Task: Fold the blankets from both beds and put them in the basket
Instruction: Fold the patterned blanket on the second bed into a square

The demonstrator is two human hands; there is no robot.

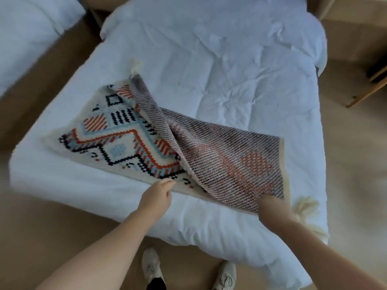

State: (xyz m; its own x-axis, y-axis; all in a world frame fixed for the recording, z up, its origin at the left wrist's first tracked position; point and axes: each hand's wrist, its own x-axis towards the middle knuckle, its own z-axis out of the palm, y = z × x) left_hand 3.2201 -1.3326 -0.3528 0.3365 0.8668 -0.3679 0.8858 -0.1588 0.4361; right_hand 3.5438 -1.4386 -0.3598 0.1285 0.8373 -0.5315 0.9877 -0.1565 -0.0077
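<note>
A patterned blanket (117,132) lies across the lower left and centre of the frame, on a bed (230,70) covered with a rumpled white duvet that fills most of the picture. The blanket's face, cream with black, orange and pale blue geometric figures, shows on its left part. Its right part is turned over onto itself, so that the greyish, diagonally ribbed underside with faint orange figures faces up and slopes from the upper centre down to the lower right. The left hand (156,197), at lower centre, pinches the blanket's near edge between thumb and curled fingers, right where the patterned face meets the turned-over flap. The right hand (272,208), at lower right, holds the flap's near corner. Its fingers are closed narrowly on the cloth and their tips are blurred against the weave. Just beside that hand a cream tassel (305,206) lies on the duvet, and another tassel (135,66) sticks out at the blanket's far corner, upper left of centre. Both bare forearms reach in from the bottom edge of the frame. Two pale shoes (150,266) stand on the tan floor (41,237) at bottom centre, close against the foot of the bed. A second bed (31,28) with white bedding occupies the upper left corner, apart from the first across a strip of floor. Light wooden furniture (366,91) shows at the upper right edge.
</note>
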